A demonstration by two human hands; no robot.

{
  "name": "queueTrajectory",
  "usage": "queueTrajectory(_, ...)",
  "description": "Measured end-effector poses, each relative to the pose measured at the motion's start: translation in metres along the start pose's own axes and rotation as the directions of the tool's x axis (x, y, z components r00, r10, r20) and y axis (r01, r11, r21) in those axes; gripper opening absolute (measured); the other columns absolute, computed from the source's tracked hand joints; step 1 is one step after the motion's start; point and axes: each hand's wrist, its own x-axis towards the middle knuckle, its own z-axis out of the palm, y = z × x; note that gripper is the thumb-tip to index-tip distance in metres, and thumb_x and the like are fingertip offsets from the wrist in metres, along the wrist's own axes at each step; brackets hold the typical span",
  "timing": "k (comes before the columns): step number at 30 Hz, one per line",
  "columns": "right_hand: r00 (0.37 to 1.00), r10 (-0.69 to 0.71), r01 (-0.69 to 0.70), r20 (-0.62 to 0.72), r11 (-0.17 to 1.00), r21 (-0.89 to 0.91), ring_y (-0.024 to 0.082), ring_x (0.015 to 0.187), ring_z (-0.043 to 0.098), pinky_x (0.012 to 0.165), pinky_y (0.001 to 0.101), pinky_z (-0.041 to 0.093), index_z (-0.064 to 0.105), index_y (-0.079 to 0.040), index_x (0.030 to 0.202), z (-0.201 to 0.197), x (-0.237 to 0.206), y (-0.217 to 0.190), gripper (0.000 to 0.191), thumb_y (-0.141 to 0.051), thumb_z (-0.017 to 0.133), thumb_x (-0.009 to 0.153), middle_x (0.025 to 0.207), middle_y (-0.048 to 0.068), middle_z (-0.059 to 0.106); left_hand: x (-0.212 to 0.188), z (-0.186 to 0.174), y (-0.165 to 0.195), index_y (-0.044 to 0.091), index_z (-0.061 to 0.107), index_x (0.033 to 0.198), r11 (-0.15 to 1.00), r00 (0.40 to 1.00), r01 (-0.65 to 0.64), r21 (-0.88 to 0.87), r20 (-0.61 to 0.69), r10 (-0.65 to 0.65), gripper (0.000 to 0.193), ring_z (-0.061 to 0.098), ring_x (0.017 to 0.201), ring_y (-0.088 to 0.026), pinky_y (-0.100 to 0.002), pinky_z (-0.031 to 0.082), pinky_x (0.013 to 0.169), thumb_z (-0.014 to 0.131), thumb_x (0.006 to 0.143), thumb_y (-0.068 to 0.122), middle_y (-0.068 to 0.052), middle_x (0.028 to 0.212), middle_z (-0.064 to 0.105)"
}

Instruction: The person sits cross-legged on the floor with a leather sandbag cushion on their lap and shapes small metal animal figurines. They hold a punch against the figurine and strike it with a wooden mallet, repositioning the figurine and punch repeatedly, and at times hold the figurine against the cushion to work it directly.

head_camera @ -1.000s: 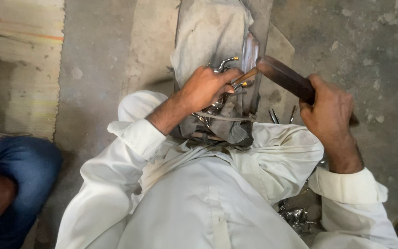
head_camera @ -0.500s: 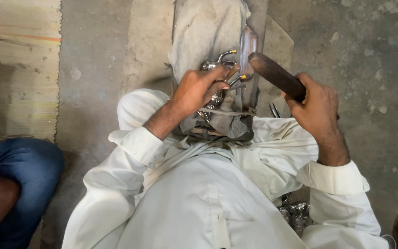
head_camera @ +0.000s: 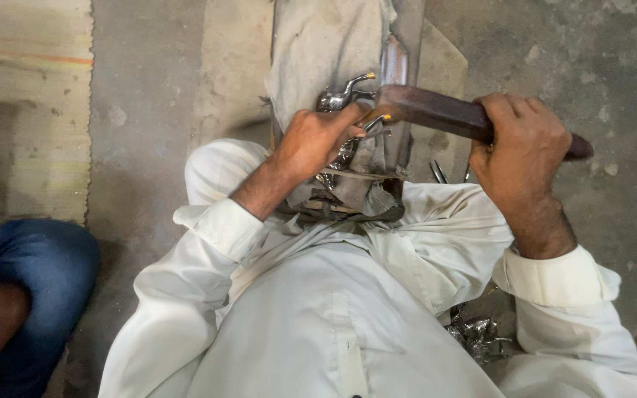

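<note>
My left hand [head_camera: 318, 140] grips a shiny curved metal fitting [head_camera: 340, 97] and presses it against a grey cloth-covered block [head_camera: 326, 51] in front of me. A dark brown wooden tool [head_camera: 444, 114], long and flat like a mallet or file, is clasped in my right hand [head_camera: 521, 151]. The tool's far end rests against the fitting, just beyond my left fingers. A narrow upright metal strip [head_camera: 394, 63] stands beside the block. White sleeves cover both of my arms.
Several shiny metal parts [head_camera: 477, 335] lie on the floor by my right side, and thin metal prongs [head_camera: 436, 171] poke out near my lap. Another person's blue-trousered knee [head_camera: 31, 273] is at the lower left. Stone slabs [head_camera: 27, 110] lie at the left on the concrete floor.
My right hand has swung the wooden tool down from a raised tilt to nearly level, its end now on the fitting. My left hand stays on the fitting.
</note>
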Motion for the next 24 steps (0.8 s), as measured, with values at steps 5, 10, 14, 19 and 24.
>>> queueTrajectory(5, 0.999, 0.000, 0.003, 0.054, 0.998, -0.060, 0.035, 0.091, 0.065, 0.078, 0.0426, 0.048, 0.069, -0.006, 0.111, -0.003, -0.002, 0.005, 0.027, 0.002, 0.075, 0.086, 0.098, 0.012, 0.069, 0.000, -0.001, 0.001, 0.012, 0.057, 0.126, 0.999, 0.998, -0.051, 0.018, -0.043, 0.052, 0.032, 0.074, 0.081, -0.031, -0.041, 0.057, 0.064, 0.074, 0.099, 0.009, -0.008, 0.096, 0.078)
queueTrajectory(10, 0.998, 0.045, -0.045, 0.036, 0.999, 0.020, 0.036, 0.092, 0.066, 0.082, 0.0428, 0.049, 0.065, -0.005, 0.109, -0.005, -0.009, 0.008, 0.023, 0.000, 0.076, 0.089, 0.098, 0.014, 0.068, 0.003, -0.003, 0.000, 0.011, 0.056, 0.129, 0.995, 0.995, -0.096, -0.012, -0.032, 0.095, 0.043, 0.076, 0.085, -0.030, -0.040, 0.059, 0.067, 0.067, 0.090, -0.002, -0.007, 0.098, 0.078)
queueTrajectory(14, 0.999, -0.009, 0.008, 0.033, 1.000, 0.022, 0.037, 0.095, 0.066, 0.082, 0.0436, 0.049, 0.067, -0.005, 0.112, 0.003, -0.008, 0.010, 0.027, 0.001, 0.076, 0.087, 0.102, 0.015, 0.070, 0.005, -0.003, -0.001, 0.012, 0.056, 0.129, 1.000, 0.998, -0.024, 0.003, 0.058, 0.024, 0.046, 0.076, 0.082, -0.029, -0.040, 0.058, 0.065, 0.068, 0.087, -0.002, -0.006, 0.099, 0.079)
queueTrajectory(19, 0.996, 0.080, -0.082, 0.050, 0.996, 0.038, 0.035, 0.088, 0.066, 0.082, 0.0458, 0.049, 0.066, -0.003, 0.112, 0.008, -0.010, 0.012, 0.028, 0.001, 0.077, 0.087, 0.095, 0.015, 0.067, 0.005, -0.004, -0.002, 0.012, 0.056, 0.131, 0.998, 0.996, -0.066, -0.011, 0.058, 0.066, 0.052, 0.075, 0.084, -0.029, -0.041, 0.058, 0.067, 0.067, 0.084, -0.006, -0.005, 0.099, 0.080)
queueTrajectory(24, 0.988, 0.146, -0.151, 0.040, 0.979, 0.138, 0.035, 0.090, 0.066, 0.080, 0.0445, 0.049, 0.063, -0.002, 0.113, 0.009, -0.014, 0.012, 0.025, -0.002, 0.078, 0.093, 0.098, 0.016, 0.067, 0.005, 0.000, -0.006, 0.015, 0.055, 0.130, 0.997, 0.994, -0.082, -0.006, 0.072, 0.082, 0.046, 0.077, 0.086, -0.026, -0.039, 0.058, 0.068, 0.069, 0.089, -0.002, -0.003, 0.100, 0.081)
